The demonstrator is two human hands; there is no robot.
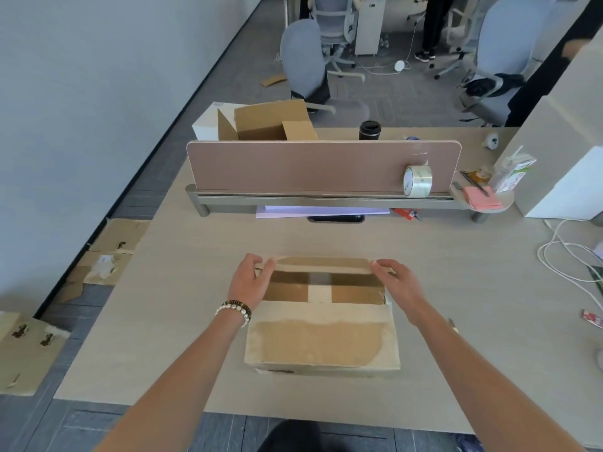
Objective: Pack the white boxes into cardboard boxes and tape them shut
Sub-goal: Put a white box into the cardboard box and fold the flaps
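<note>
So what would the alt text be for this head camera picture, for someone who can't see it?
Two bare hands, left hand and right hand, hold the far flap of a cardboard box on a pale desk, its top partly open. A roll of clear tape stands on the shelf by the divider behind it.

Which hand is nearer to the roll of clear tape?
Right. The right hand holds the cardboard box's far flap directly below the tape roll; the left hand holds the flap's opposite end, farther left.

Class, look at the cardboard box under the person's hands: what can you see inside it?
Inside the cardboard box, two brown inner flaps show with a pale strip between them. Whatever lies beneath them is covered.
</note>
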